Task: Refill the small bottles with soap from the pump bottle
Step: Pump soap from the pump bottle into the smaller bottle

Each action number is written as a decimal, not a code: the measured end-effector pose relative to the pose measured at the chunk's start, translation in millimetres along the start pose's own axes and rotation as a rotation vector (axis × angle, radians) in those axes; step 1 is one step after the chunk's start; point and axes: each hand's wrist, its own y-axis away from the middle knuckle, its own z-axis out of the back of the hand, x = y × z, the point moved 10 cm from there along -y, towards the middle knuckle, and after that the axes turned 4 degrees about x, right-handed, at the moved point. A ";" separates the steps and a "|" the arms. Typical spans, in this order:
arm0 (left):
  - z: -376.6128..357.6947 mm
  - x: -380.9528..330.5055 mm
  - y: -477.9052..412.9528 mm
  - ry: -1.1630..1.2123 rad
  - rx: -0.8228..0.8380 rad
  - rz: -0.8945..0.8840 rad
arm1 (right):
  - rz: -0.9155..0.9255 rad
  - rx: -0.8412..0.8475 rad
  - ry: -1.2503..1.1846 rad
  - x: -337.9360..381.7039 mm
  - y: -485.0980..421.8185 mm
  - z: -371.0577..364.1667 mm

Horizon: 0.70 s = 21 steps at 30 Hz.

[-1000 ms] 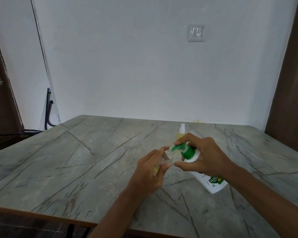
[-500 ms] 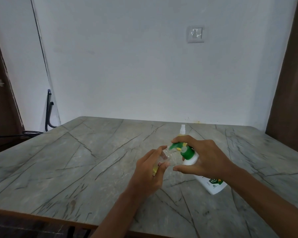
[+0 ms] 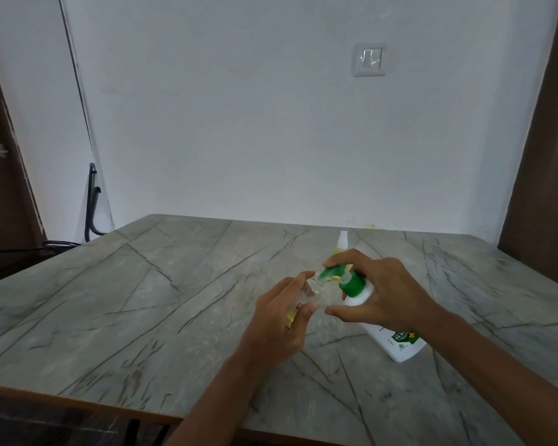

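Two bare hands are meeting just right of the frame's centre, over a grey veined table. The left hand is gripping a small clear bottle, its fingers curled round the far side and its thumb pressing the near side; the bottle is leaning with its open mouth towards the right. A little yellow liquid is showing low in it, behind the fingers, beside a red scrap of label.

The right hand is holding the white pump bottle round its neck, thumb underneath and forefinger lying across the top of the green pump head. That bottle is tilting steeply, its base sitting low towards the lower right of the frame and its nozzle pointing left, right at the mouth of the small clear bottle. Whether soap is flowing I cannot tell; the spot is blurred.

Behind the right hand, higher in the frame, a second small bottle with a white spray cap is standing upright on the table, holding yellowish liquid.

On the white wall at the upper right a wall switch is showing, and at the left edge a black cable is hanging beside a dark door.
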 end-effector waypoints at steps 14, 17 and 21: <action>-0.1 0.2 -0.5 -0.003 -0.014 -0.009 | 0.014 -0.006 -0.036 0.0 -1.0 0.7; -0.2 0.1 0.1 0.001 -0.014 -0.017 | 0.015 -0.014 -0.060 -0.1 -1.0 1.7; -4.5 0.2 1.0 0.008 0.013 -0.016 | 0.003 -0.032 -0.082 -3.0 -0.6 2.8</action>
